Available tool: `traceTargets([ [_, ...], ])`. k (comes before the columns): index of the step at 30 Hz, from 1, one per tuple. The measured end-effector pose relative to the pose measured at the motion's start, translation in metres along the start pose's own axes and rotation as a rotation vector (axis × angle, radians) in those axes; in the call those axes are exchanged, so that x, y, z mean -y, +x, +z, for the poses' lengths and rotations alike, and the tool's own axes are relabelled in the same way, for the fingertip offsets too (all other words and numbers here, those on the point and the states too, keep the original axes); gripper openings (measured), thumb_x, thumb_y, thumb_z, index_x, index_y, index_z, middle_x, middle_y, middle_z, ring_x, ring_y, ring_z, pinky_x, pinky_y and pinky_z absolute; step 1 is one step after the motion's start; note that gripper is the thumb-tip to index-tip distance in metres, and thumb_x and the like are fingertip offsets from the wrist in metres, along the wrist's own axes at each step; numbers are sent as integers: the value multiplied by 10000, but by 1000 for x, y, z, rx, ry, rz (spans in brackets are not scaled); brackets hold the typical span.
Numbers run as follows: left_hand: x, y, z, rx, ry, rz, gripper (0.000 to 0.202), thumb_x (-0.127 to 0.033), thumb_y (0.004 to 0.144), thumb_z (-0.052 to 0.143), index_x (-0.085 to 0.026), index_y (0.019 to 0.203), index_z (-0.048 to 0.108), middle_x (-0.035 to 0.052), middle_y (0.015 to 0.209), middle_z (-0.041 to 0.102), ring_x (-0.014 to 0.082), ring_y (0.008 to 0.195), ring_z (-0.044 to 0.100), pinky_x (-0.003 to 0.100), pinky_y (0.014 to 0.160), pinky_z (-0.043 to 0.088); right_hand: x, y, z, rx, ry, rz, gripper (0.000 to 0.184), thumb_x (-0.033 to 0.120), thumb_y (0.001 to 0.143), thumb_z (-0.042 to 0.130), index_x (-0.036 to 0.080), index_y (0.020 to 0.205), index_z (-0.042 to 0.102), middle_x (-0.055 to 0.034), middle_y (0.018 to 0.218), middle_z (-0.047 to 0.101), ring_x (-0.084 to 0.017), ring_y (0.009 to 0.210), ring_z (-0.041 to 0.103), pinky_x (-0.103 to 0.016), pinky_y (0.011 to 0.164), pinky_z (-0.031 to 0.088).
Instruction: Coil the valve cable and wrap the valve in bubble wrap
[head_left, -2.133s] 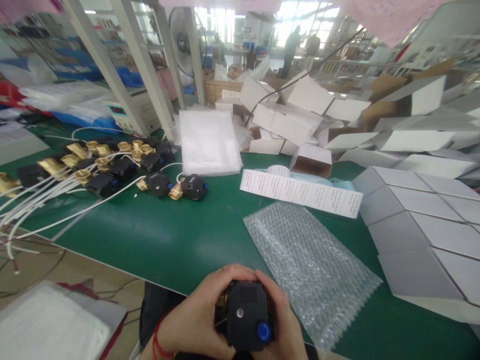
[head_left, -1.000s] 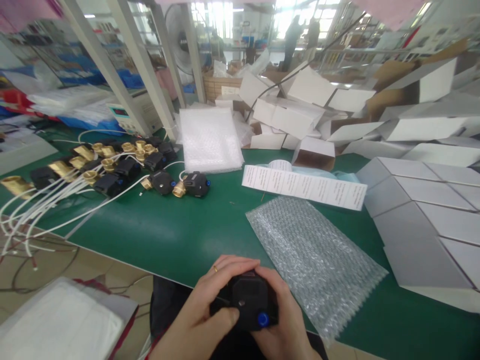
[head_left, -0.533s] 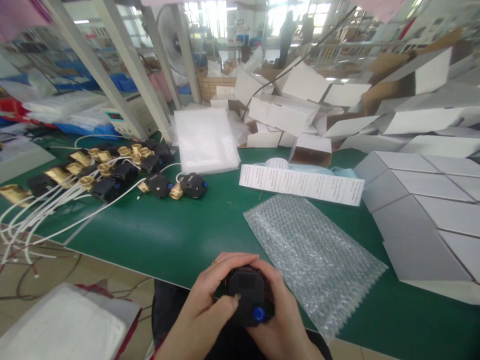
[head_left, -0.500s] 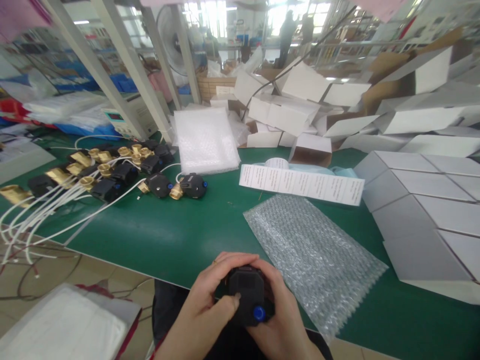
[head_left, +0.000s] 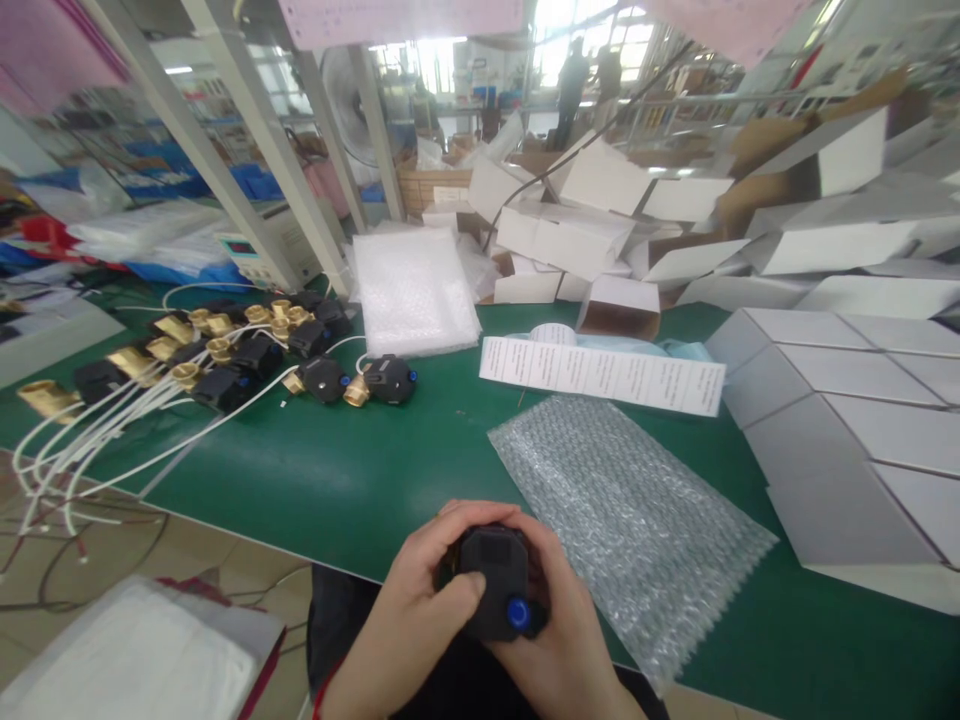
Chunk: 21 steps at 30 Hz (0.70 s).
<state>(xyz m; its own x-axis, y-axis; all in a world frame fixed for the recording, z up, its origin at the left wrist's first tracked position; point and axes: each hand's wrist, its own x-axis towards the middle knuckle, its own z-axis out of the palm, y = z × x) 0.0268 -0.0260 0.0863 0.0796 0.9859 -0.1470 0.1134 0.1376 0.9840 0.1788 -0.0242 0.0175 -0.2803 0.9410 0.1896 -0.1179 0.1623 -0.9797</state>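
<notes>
Both my hands hold one black valve actuator [head_left: 491, 578] with a blue knob just in front of the green table's near edge [head_left: 300, 500]. My left hand [head_left: 409, 620] wraps its left side, the thumb pressed on the top face. My right hand [head_left: 559, 640] cups its right side and underside. A sheet of bubble wrap [head_left: 630, 515] lies flat on the table just to the right of my hands.
Several black actuators with brass valves and white cables [head_left: 225, 355] lie at the left. A stack of white bubble bags [head_left: 412, 290] and a strip of printed labels [head_left: 600, 372] sit behind. Flat grey box blanks [head_left: 847, 420] lie right; folded white boxes [head_left: 585, 235] pile beyond.
My hands have kept hold of the actuator and shifted it slightly; my left thumb slid across its top. The view tilted a little.
</notes>
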Motion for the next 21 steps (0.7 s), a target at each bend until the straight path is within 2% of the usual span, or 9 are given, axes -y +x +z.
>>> traceTargets([
  [3, 10, 1, 0, -51, -37, -39, 425, -289, 827, 571, -276, 1231, 705, 15, 1314, 688, 285, 1274, 578, 420, 1174, 392, -2, 3, -1, 3, 57, 46, 618, 134, 814, 776, 302, 1354, 527, -49, 1258, 652, -260, 1092, 679, -292, 821, 612],
  [5, 19, 1, 0, -48, -115, -40, 421, -407, 931, 538, -277, 1310, 665, 28, 1410, 639, 302, 1354, 531, 465, 1231, 328, -2, 4, -3, -9, 75, 74, 636, 135, 788, 799, 300, 1346, 541, -57, 1302, 631, -271, 1121, 666, -305, 836, 611],
  [7, 28, 2, 0, -26, -203, -28, 492, -546, 995, 472, -270, 1376, 618, 48, 1456, 609, 310, 1387, 511, 480, 1237, 330, -2, 6, -5, -8, 88, 81, 642, 131, 771, 805, 290, 1341, 553, -71, 1327, 617, -286, 1142, 653, -323, 839, 612],
  [12, 46, 0, -2, -5, -203, 64, 686, -704, 980, 406, -252, 1487, 508, 93, 1485, 576, 321, 1391, 511, 477, 1240, 345, 1, 8, -7, 22, 116, 67, 608, 138, 795, 783, 283, 1343, 563, -88, 1359, 592, -297, 1174, 638, -320, 832, 612],
  [14, 51, -2, -4, 39, -185, 99, 769, -748, 900, 543, -278, 1505, 477, 96, 1502, 552, 345, 1394, 503, 490, 1225, 368, 2, 8, -6, 19, 121, 49, 585, 151, 810, 776, 289, 1339, 571, -86, 1364, 586, -291, 1162, 646, -306, 816, 611],
  [15, 53, -3, -4, 61, -163, 107, 848, -736, 817, 678, -303, 1512, 459, 90, 1512, 537, 355, 1392, 501, 493, 1218, 378, 3, 8, -6, 18, 123, 43, 579, 153, 815, 773, 293, 1340, 574, -83, 1358, 591, -287, 1158, 649, -302, 813, 609],
  [17, 56, -4, -4, 54, -85, 121, 984, -579, 664, 898, -348, 1507, 446, 70, 1507, 529, 353, 1360, 527, 487, 1201, 400, 4, 8, -6, 27, 121, 42, 581, 137, 803, 743, 302, 1337, 584, -70, 1347, 600, -277, 1163, 646, -296, 824, 601],
  [19, 57, -3, -2, 1, -10, 134, 976, -374, 631, 946, -371, 1482, 466, 50, 1470, 553, 327, 1316, 562, 461, 1169, 437, 5, 9, -7, 36, 114, 55, 597, 119, 768, 704, 300, 1327, 597, -59, 1318, 620, -272, 1167, 642, -290, 819, 595],
  [21, 56, -1, -1, -46, 31, 149, 893, -256, 650, 909, -367, 1441, 510, 38, 1427, 586, 307, 1290, 578, 422, 1122, 479, 5, 9, -6, 21, 123, 65, 600, 120, 741, 687, 290, 1311, 606, -57, 1272, 649, -275, 1154, 650, -291, 803, 594],
])
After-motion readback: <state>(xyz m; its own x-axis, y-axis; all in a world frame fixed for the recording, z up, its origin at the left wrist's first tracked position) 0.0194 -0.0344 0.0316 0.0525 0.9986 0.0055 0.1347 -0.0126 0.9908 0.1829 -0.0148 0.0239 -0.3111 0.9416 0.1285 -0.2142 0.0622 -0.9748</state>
